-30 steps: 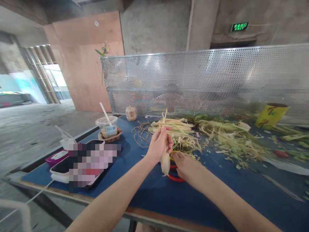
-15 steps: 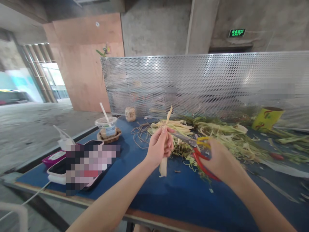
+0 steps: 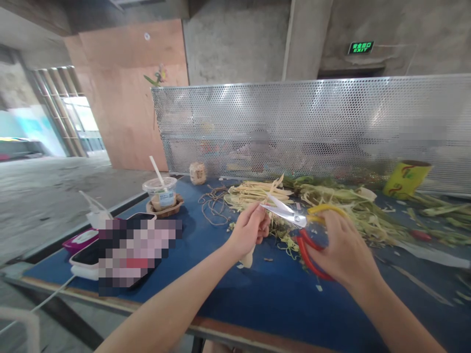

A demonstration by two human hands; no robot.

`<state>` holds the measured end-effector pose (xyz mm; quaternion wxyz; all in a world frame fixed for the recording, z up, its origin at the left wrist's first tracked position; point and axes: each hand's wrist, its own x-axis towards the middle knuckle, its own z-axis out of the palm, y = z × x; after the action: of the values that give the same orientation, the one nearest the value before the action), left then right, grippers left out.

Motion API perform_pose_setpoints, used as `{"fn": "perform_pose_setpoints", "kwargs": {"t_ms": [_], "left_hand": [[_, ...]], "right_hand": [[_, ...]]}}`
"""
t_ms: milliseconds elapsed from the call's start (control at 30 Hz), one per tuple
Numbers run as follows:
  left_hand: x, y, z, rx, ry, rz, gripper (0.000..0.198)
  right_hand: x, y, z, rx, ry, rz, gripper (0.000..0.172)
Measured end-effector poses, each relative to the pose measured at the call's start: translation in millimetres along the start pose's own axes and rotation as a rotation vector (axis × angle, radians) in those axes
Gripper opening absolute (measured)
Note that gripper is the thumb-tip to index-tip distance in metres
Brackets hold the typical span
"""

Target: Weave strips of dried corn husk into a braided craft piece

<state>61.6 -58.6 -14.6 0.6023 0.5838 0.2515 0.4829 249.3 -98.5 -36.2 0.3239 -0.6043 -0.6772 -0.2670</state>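
My left hand pinches a pale corn husk strip, whose lower end hangs below the fist while its tip rises above the fingers. In my right hand is a pair of scissors with one yellow and one red handle. The scissor blades stand apart, their tips right by my left fingertips and the upper part of the strip. Behind the hands lies a bundle of pale husk strips. Green and cream trimmings lie just under the scissors.
A heap of green husks covers the back right, beside a yellow roll. Left stand a drink cup with a straw, phones and a purple box. Thin cord lies near a twine ball. A perforated metal screen borders the table.
The scissors have opened wider, and my right hand's fingers have spread with the handles. The husk strip's tip has tilted to the right; my left hand has shifted slightly right and down.
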Motion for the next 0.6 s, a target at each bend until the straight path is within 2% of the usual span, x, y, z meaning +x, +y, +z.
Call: {"fn": "perform_pose_setpoints", "kwargs": {"t_ms": [133,333,600], "left_hand": [[-2.3,0.4,3.6,0.094,-0.019,0.019,0.032],[-4.4,0.0,8.2,0.107,-0.016,0.029,0.028],[-1.2,-5.9,8.4,0.515,0.039,0.275,0.031]], "right_hand": [[-1.1,0.4,0.2,-0.005,-0.048,0.039,0.041],[-1.2,0.7,0.8,0.024,-0.113,0.077,0.039],[-0.9,-5.5,-3.4,-0.019,-0.209,0.184,0.033]]}}
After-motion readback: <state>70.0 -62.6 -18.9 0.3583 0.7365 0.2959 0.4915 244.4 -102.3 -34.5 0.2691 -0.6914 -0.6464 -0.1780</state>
